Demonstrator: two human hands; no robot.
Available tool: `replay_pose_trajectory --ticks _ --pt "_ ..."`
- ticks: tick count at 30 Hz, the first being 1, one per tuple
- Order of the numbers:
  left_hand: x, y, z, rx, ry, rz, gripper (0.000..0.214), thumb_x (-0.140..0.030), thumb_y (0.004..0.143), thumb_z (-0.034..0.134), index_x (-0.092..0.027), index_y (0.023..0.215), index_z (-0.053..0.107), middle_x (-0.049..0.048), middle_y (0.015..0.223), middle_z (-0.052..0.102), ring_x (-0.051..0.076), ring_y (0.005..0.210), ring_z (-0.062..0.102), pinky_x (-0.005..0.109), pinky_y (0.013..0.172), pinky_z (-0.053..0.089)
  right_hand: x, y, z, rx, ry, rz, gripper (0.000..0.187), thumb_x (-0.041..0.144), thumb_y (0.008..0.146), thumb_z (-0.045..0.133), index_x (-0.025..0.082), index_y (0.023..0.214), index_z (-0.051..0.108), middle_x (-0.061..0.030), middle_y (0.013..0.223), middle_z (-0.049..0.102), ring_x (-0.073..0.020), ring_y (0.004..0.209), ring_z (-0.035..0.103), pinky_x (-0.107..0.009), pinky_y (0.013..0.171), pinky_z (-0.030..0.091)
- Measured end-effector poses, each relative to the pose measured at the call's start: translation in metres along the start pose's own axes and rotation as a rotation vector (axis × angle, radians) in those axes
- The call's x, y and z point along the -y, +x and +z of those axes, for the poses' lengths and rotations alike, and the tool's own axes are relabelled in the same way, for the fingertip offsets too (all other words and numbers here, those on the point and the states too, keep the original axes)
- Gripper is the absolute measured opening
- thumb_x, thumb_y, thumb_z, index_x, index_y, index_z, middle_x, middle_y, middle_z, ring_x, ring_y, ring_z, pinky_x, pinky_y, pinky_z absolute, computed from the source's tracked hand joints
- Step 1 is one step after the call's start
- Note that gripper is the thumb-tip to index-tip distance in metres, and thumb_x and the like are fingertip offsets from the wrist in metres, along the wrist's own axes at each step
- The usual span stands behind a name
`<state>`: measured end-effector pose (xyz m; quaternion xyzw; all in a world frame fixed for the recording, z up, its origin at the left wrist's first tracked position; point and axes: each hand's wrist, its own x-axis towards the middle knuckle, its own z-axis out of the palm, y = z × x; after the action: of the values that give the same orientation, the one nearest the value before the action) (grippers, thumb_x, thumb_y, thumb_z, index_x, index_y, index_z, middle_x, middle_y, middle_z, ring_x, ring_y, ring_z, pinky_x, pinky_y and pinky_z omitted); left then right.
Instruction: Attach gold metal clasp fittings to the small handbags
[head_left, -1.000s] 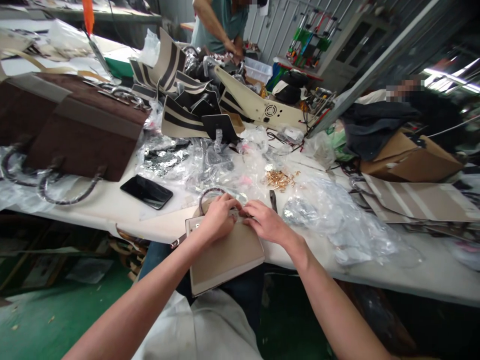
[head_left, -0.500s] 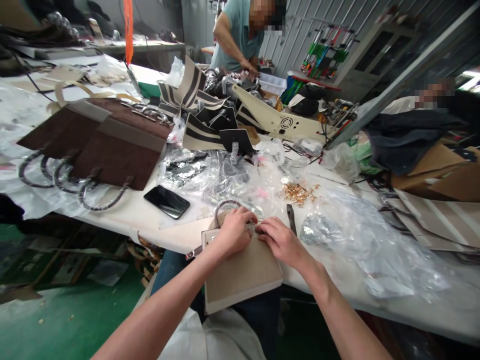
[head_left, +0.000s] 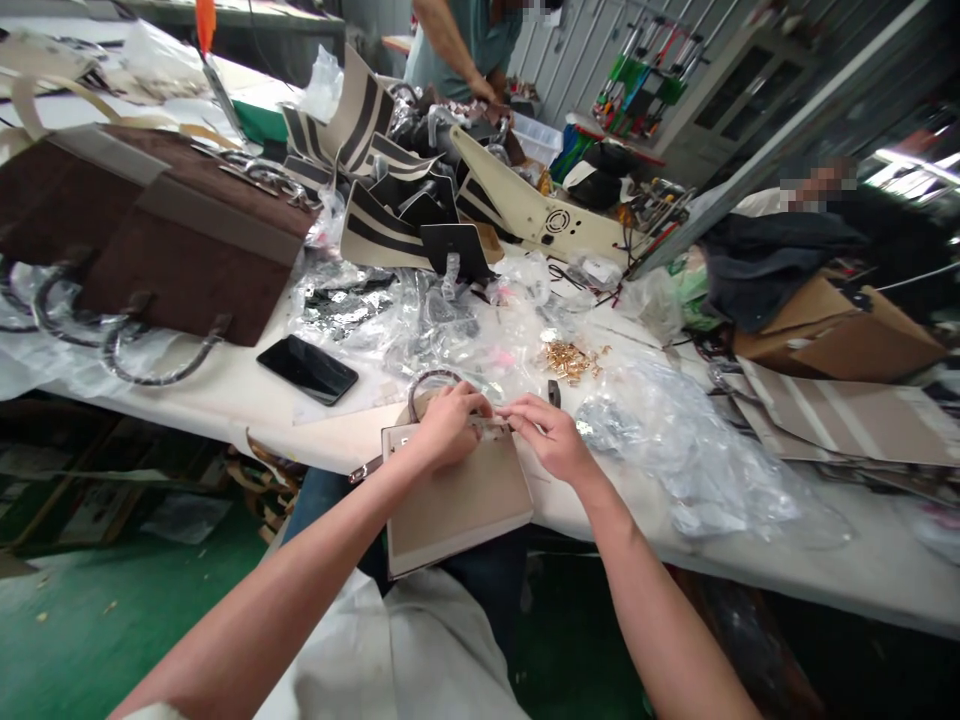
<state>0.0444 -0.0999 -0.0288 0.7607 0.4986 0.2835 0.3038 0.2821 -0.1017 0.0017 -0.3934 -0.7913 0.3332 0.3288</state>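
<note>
A small beige handbag (head_left: 457,500) with a white border rests half on my lap, half against the white table's front edge (head_left: 247,425). Its dark curved handle (head_left: 427,380) lies on the table. My left hand (head_left: 448,428) is closed over the bag's top edge. My right hand (head_left: 551,437) pinches something small at the same spot, fingertips meeting the left hand's. What the fingers hold is hidden. A pile of small gold metal fittings (head_left: 570,360) lies just beyond my hands.
A black phone (head_left: 307,369) lies left of the bag. Brown bags with curved handles (head_left: 172,250) sit at far left. Crumpled clear plastic (head_left: 675,450) covers the table's middle and right. Striped bag panels (head_left: 382,200), a cardboard box (head_left: 832,330) and two other people (head_left: 465,40) are beyond.
The view shifted slightly between frames. Both hands stay at the top edge of the beige bag, with only small finger movements.
</note>
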Motion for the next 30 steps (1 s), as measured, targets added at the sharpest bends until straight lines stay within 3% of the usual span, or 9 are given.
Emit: replay_pose_trajectory --ticks 3,8,16,19,24,30 --pt "0.0 0.001 0.0 0.013 0.006 -0.005 0.035 -0.005 0.081 0.071 -0.025 0.107 0.081 0.0072 0.125 0.072 0.033 0.118 0.065 0.049 0.11 0.054 0.001 0.0 0.003 -0.094 0.107 0.151 0.027 0.037 0.104 0.079 0.027 0.128 0.087 -0.0046 0.107 0.083 -0.0234 0.097 0.077 -0.037 0.092 0.064" --pt "-0.002 0.003 -0.002 0.028 0.007 -0.021 0.033 -0.007 0.081 0.072 -0.024 0.107 0.081 0.0083 0.125 0.073 0.035 0.118 0.065 0.05 0.109 0.054 0.001 0.002 0.011 -0.048 0.083 0.287 0.019 0.037 0.092 0.086 0.024 0.104 0.092 -0.0057 0.101 0.087 -0.0257 0.09 0.078 -0.038 0.086 0.064" --pt "-0.004 0.001 -0.004 0.016 -0.001 -0.015 0.034 -0.006 0.081 0.069 -0.024 0.107 0.081 0.0085 0.123 0.073 0.035 0.117 0.065 0.05 0.108 0.055 -0.001 0.006 0.011 -0.023 0.284 0.419 0.031 0.045 0.086 0.092 0.021 0.105 0.09 -0.0076 0.098 0.087 -0.0265 0.088 0.081 -0.04 0.086 0.067" --pt "-0.003 0.001 -0.002 0.01 -0.005 -0.015 0.034 -0.006 0.081 0.069 -0.025 0.106 0.081 0.0083 0.124 0.074 0.035 0.116 0.065 0.05 0.107 0.056 -0.003 0.005 0.012 0.015 0.197 0.398 0.026 0.041 0.089 0.088 0.022 0.106 0.09 -0.0065 0.095 0.086 -0.0256 0.085 0.079 -0.038 0.082 0.065" --pt "-0.001 0.001 0.0 -0.007 -0.014 -0.001 0.032 -0.007 0.081 0.071 -0.025 0.105 0.081 0.0083 0.125 0.073 0.035 0.117 0.064 0.052 0.108 0.055 -0.006 0.006 0.013 -0.007 -0.039 0.223 0.013 0.032 0.097 0.079 0.025 0.103 0.089 -0.0059 0.102 0.081 -0.0241 0.092 0.074 -0.035 0.077 0.057" --pt "-0.001 0.0 -0.001 -0.017 -0.018 0.0 0.04 -0.005 0.08 0.068 -0.024 0.113 0.078 0.0083 0.125 0.074 0.035 0.119 0.064 0.05 0.109 0.055 -0.003 0.006 0.018 0.002 -0.109 0.146 0.013 0.027 0.1 0.075 0.025 0.109 0.085 -0.0057 0.104 0.076 -0.0224 0.087 0.069 -0.035 0.076 0.056"
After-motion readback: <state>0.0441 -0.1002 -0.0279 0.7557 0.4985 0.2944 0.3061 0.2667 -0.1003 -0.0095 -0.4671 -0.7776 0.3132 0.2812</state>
